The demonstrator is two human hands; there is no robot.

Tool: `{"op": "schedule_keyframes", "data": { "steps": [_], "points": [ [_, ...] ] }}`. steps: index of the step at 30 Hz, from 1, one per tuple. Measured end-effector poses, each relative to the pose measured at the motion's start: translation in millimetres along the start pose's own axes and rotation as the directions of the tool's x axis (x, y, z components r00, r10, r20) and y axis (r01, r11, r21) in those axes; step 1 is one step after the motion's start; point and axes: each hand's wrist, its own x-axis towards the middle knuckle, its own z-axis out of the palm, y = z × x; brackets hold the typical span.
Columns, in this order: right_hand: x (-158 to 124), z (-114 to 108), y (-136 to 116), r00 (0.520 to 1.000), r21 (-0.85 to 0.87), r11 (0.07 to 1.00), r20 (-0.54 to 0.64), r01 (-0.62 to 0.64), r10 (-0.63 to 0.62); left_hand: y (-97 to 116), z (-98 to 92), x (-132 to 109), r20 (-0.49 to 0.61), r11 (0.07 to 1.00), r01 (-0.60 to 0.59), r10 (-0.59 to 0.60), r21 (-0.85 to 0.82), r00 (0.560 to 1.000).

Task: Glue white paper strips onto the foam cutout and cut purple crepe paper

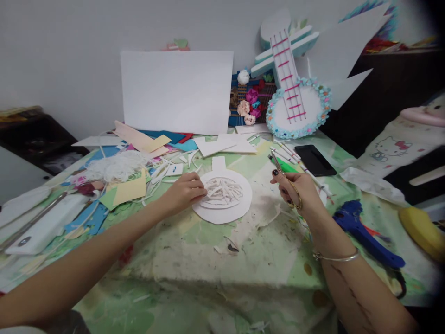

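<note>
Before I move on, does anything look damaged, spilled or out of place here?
Yes: the tablecloth looks stained and grimy, with brown spots toward its near right side and torn-looking bits in front of the white disc. To the left, a stringy white tangle lies messily among cut paper.

Scissors [276, 161] — partly behind right hand [292, 186]; left forearm [100, 250] — edge-cropped

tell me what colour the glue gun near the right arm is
Blue; the glue gun shows best in the head view.
</note>
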Motion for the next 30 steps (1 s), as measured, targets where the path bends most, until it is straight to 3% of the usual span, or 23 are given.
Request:
{"op": "schedule_keyframes", "data": {
  "steps": [12,16,19,21,22,24,25,27,29,30],
  "points": [
    [-1,0,-2,1.000,0.013,1.000,-0.002,0.001,-0.001,2,-11.1,-2,0.150,0.977,-0.156,0.134,0.146,0.980],
    [1,0,1,1.000,0.006,1.000,0.002,0.011,-0.011,8,-14.1,-2,0.155,0.983,-0.134,0.114,0.124,0.981],
    [1,-2,3,0.999,0.027,0.999,-0.018,0.037,-0.037,3,-13.5,-2,0.080,0.998,-0.032,0.036,-0.046,0.996],
    [2,-3,3,0.996,0.059,0.995,-0.043,0.074,-0.072,-10,-10.9,-2,-0.041,0.975,0.122,-0.132,-0.183,0.990],
    [2,-3,3,0.995,0.074,0.993,-0.057,0.091,-0.087,-20,-8.8,-3,-0.099,0.947,0.227,-0.254,-0.226,0.962],
    [3,-3,4,0.991,0.090,0.989,-0.080,0.115,-0.108,-44,-2.6,-2,-0.153,0.858,0.454,-0.495,-0.242,0.855],
    [3,-3,5,0.990,0.089,0.988,-0.087,0.123,-0.115,-56,1.4,-1,-0.130,0.809,0.547,-0.579,-0.215,0.805],
    [4,-3,6,0.988,0.079,0.988,-0.093,0.131,-0.123,-80,10.5,1,-0.026,0.739,0.654,-0.666,-0.164,0.746],
    [5,-3,7,0.988,0.061,0.990,-0.089,0.130,-0.124,-97,20.0,5,0.064,0.710,0.693,-0.691,-0.126,0.720],
    [5,-3,7,0.989,0.048,0.990,-0.079,0.129,-0.125,-103,24.5,7,0.084,0.719,0.687,-0.682,-0.107,0.727]
  ]
}}
